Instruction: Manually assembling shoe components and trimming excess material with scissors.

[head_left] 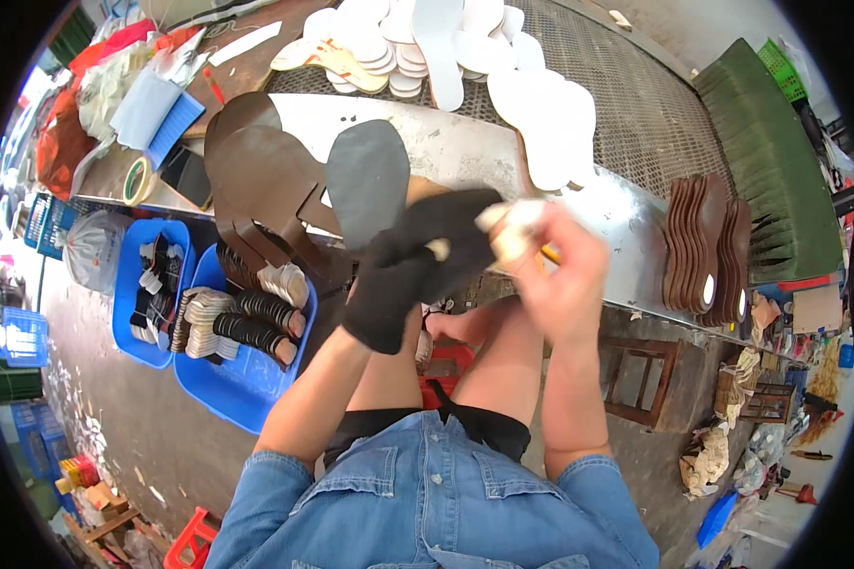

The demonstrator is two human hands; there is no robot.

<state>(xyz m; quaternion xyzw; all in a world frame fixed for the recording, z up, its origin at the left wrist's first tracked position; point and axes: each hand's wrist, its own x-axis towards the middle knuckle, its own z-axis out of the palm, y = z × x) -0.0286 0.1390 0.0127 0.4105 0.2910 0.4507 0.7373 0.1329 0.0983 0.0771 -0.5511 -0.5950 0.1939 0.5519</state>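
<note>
My left hand [381, 308], in a black glove, is closed on a black sole-shaped piece [460, 213] held over my lap at the table's near edge. Bare and smeared by motion, my right hand [569, 275] meets the piece's right end with fingers bunched. A pale blur and a bit of yellow show at its fingers; what it grips I cannot make out. Just beyond the left hand, a dark grey insole [367, 171] lies on the table. Brown sole-shaped pieces [266, 171] overlap to its left, some hanging past the edge.
White insoles [550, 123] are heaped on the mesh surface [636, 114]. Brown insoles [697, 242] stand stacked at right, near a green bristled panel [778, 161]. Blue bins [228, 403] with bundled pieces stand at lower left. Tape [139, 180] and a phone [188, 177] lie at the left.
</note>
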